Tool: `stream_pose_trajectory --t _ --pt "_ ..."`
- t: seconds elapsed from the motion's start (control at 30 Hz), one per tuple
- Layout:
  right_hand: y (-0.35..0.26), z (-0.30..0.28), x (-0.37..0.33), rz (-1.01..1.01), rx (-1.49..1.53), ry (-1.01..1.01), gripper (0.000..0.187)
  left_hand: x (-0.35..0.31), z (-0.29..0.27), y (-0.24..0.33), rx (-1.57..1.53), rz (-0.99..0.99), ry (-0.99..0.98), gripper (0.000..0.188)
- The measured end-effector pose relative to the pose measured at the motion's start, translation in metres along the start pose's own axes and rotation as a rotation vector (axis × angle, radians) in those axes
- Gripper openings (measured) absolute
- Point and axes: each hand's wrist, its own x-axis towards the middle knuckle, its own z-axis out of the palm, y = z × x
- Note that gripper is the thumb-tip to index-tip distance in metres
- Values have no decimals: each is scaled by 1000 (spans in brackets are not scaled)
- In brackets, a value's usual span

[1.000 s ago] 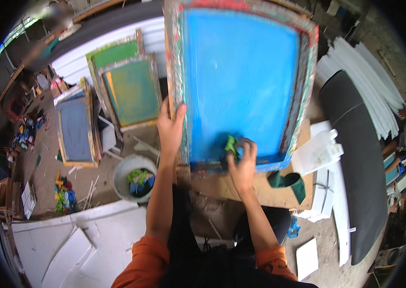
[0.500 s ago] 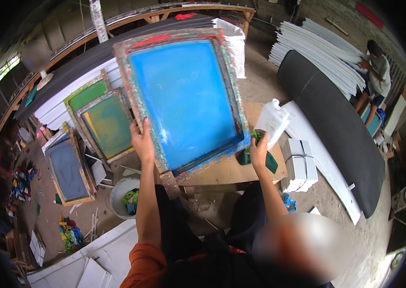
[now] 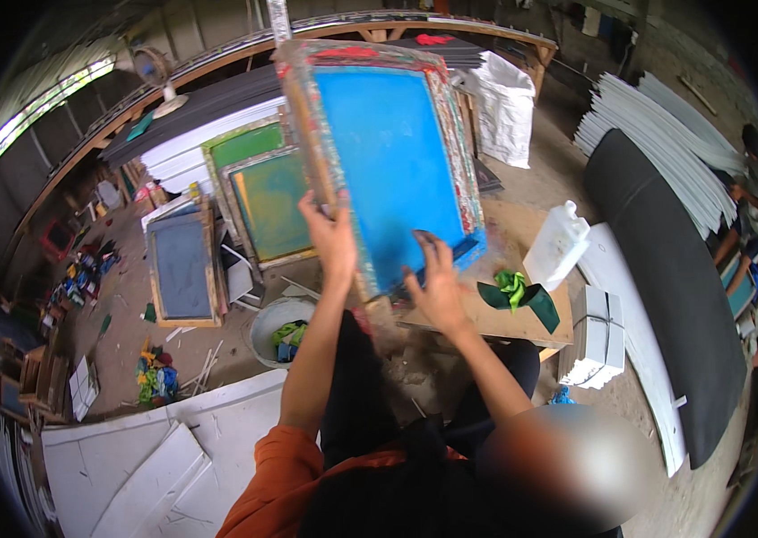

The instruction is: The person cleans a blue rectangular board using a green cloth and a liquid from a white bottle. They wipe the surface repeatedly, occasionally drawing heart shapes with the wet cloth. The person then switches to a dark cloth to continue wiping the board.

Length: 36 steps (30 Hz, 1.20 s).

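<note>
Left hand [image 3: 334,238] pinches the blue screen [image 3: 388,161] by its side, right hand [image 3: 441,287] near its bottom (fingers kinda spread).

Cannot read any text, label, brand, number or sign here. On the blue framed panel [image 3: 388,170], can notice only some faint pale marks, too weak to tell as letters or as stains. On the white jug [image 3: 555,244] and on the tied white bundle [image 3: 592,345], cannot make out any lettering either, being too small and too blurred at this distance for reading with certainty.
</note>
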Motion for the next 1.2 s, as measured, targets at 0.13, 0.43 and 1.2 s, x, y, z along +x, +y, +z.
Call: stream_pose_trajectory --t 0.13,0.43,1.2 --pt "-43 18 3 -57 39 35 62 -18 20 29 -20 252 -25 53" --pt "-70 -7 -9 56 -378 81 81 -41 32 54 -172 267 -298 59" --pt "-44 -190 88 474 650 -89 65 35 -18 -102 -463 -437 -365 75"
